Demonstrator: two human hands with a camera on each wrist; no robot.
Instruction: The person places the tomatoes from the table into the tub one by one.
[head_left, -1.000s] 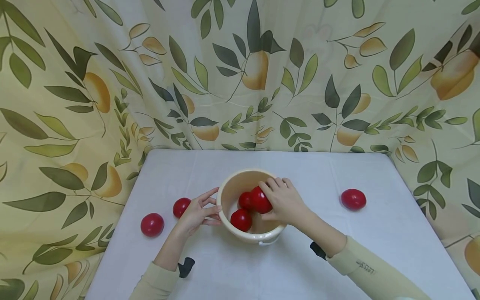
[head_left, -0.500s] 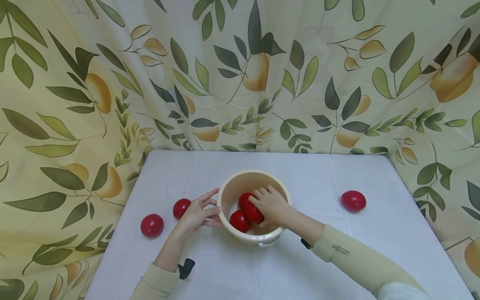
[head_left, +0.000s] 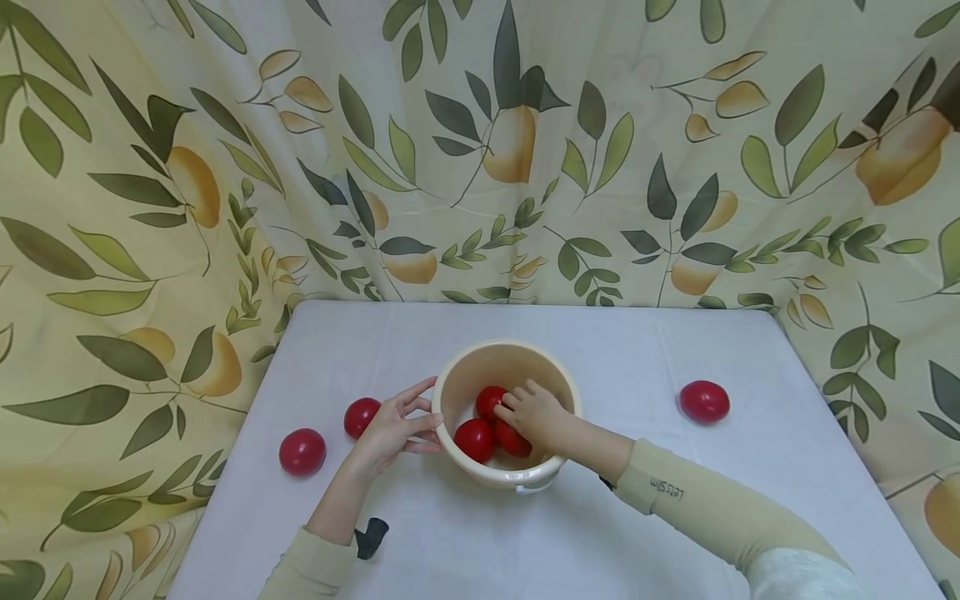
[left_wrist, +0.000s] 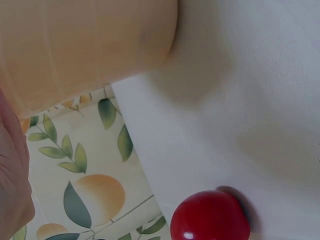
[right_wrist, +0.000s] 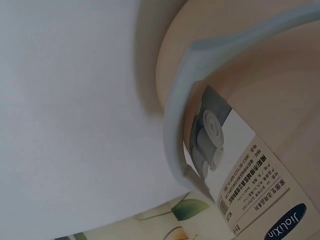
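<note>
A cream plastic bucket (head_left: pixel 450 375) stands upright on the white-covered table. My left hand (head_left: pixel 390 429) holds its left side, thumb at the rim and fingers spread along the outer wall. Inside the bucket, my right hand (head_left: pixel 536 417) grips a shiny red round fruit (head_left: pixel 513 440) low down, partly covering it. Two more such fruits lie beside it, a front one (head_left: pixel 475 440) and a back one (head_left: pixel 490 402). In the left wrist view, the bucket's wall (left_wrist: pixel 85 45) rises near the edge of the left hand (left_wrist: pixel 12 185). The right hand is not visible in the right wrist view.
Left of the bucket lie two red fruits, one (head_left: pixel 360 417) partly behind the left hand and another (head_left: pixel 302 452) farther left. A single fruit (head_left: pixel 705 402) lies at the right. The bucket's pale handle (right_wrist: pixel 177 115) hangs by a printed label (right_wrist: pixel 255 185). A patterned curtain (head_left: pixel 480 167) borders the table.
My right hand has lowered its red fruit from near the rim down into the bucket, beside the other two. The left hand has kept its place at the bucket.
</note>
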